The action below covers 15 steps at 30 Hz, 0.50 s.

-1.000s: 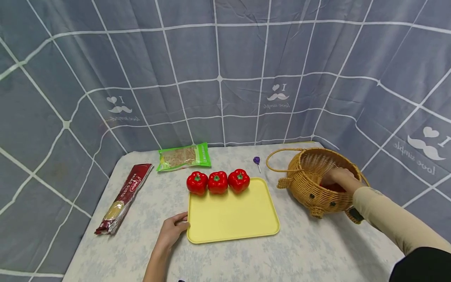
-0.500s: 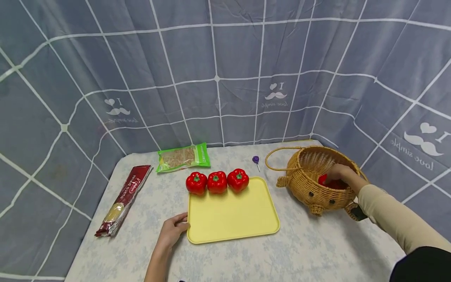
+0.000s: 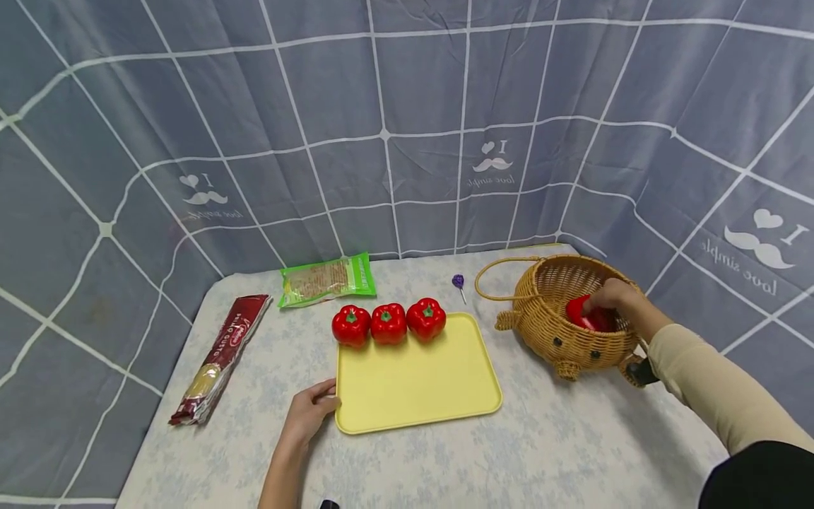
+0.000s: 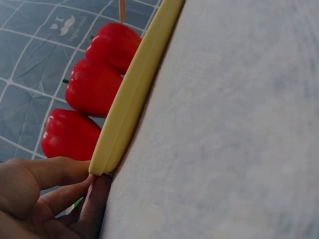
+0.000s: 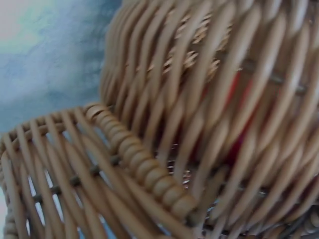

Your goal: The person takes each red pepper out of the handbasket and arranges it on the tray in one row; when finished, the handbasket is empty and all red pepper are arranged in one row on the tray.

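My left hand (image 3: 307,413) pinches the left edge of a yellow tray (image 3: 420,392). In the left wrist view, the thumb is above the tray's rim (image 4: 130,97) and fingers lie beneath it. Three red bell peppers (image 3: 388,324) stand in a row along the tray's back edge. My right hand (image 3: 618,295) reaches into a wicker basket (image 3: 540,329) shaped like an animal, gripping a red bell pepper (image 3: 580,311) that the hand and basket wall partly hide. In the right wrist view, woven wicker (image 5: 159,99) fills most of the picture, with red showing through its gaps.
A purple-wrapped lollipop (image 3: 458,281) lies between tray and basket. At the back is a green food packet (image 3: 327,280); a dark red pasta packet (image 3: 222,360) lies at the left. The basket's handle (image 3: 486,291) hangs to its left. A grey-blue curtain (image 3: 420,177) surrounds the table.
My right hand has drawn back and up a little inside the basket, and more of the red bell pepper shows. The left hand keeps its place at the tray.
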### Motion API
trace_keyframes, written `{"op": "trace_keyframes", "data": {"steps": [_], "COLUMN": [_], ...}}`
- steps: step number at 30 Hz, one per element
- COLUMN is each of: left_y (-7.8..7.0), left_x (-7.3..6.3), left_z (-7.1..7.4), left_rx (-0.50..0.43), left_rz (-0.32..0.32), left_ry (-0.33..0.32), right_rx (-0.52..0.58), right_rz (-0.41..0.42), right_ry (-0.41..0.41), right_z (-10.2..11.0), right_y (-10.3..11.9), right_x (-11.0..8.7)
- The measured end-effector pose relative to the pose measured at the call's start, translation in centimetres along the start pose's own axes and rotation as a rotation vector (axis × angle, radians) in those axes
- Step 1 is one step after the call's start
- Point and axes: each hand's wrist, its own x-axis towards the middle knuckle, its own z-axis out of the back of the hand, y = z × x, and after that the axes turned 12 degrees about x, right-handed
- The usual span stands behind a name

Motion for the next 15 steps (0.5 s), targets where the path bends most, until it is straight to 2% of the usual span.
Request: {"op": "trace_keyframes", "data": {"steps": [8,15], "left_y": [0.0,0.0], "left_x": [0.1,0.2], "left_z": [0.0,-0.1], "left_rx": [0.002,-0.002], "left_rz": [0.001,-0.005], "left_ry": [0.006,0.005], "right_rx": [0.107,0.204], "right_rz": [0.046,0.070], "right_ry": [-0.064,-0.070], "right_z": [0.7,1.4], "right_y": [0.9,1.9], "right_x": [-0.6,-1.5]}}
